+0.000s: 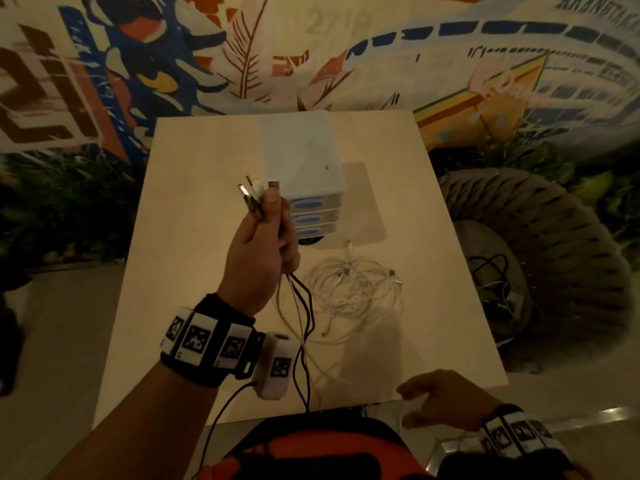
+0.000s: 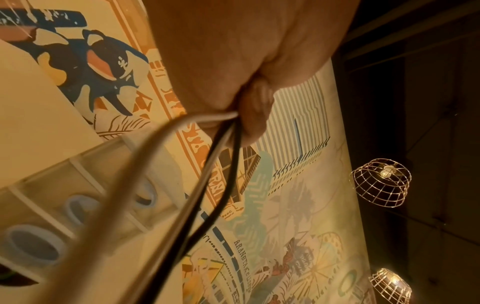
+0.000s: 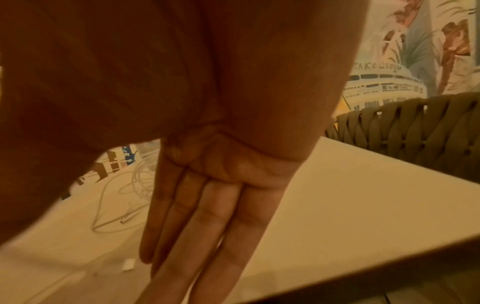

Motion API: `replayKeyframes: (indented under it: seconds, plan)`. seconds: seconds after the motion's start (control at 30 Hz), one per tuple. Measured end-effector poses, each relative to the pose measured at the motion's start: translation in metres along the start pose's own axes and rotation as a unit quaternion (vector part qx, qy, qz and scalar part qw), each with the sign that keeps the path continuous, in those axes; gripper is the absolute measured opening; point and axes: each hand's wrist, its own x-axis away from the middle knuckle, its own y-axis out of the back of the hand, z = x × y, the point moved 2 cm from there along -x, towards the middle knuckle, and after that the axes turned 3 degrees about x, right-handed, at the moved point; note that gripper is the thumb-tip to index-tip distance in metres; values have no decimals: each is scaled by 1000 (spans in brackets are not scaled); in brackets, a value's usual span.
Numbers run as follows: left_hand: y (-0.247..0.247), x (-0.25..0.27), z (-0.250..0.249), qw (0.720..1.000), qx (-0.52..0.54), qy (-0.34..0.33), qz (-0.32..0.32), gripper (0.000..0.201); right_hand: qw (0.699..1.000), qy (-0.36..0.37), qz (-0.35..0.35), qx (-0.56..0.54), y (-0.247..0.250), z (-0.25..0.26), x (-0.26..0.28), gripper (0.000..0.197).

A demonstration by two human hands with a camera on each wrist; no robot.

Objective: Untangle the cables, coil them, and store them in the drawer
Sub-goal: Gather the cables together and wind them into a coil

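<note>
My left hand is raised over the table and grips a bundle of cables by their plug ends, which stick up above the thumb. Black and white cables hang from the fist down past the table's near edge; in the left wrist view these cables run out from under the curled fingers. A tangle of white cables lies on the table to the right of that hand. A small white drawer unit with three shut drawers stands behind. My right hand hovers at the table's near right corner, fingers straight, holding nothing.
The pale square table stands against a painted wall. A woven grey chair at the right holds more dark cables on its seat. A clear mat lies under the drawer unit.
</note>
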Motion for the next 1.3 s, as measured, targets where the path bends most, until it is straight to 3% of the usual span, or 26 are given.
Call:
replayKeyframes:
  seconds: [0.1,0.2,0.27,0.37,0.5,0.53,0.6,0.77,1.13,1.3]
  plan:
    - [-3,5,3,999,-28,9,12,42,998,38,-32,26,23,24,8,84]
    - [-5,10,8,999,-22,36,18,32,980,142,-138,-21,54,70,17,87]
    - [-8,13,10,998,-4,53,32,31,957,234,-163,-44,66,114,21,84]
    - [-15,18,10,995,3,60,78,36,941,308,-117,-79,65,186,14,67]
    - [-13,21,8,995,-48,45,77,43,931,319,14,-178,38,238,-6,14]
    - [-9,21,6,995,-60,40,68,43,924,320,36,-207,31,241,-9,15]
    - [4,19,1,997,-66,33,39,38,925,299,29,-234,20,238,-15,25]
    - [35,19,-3,995,-62,40,-66,23,964,222,-6,-147,-1,197,-31,37]
    - [30,30,19,995,-2,74,-66,49,990,44,-12,-135,-37,60,-66,46]
    - [33,27,17,994,20,83,-68,45,998,24,9,-59,-51,23,-60,50]
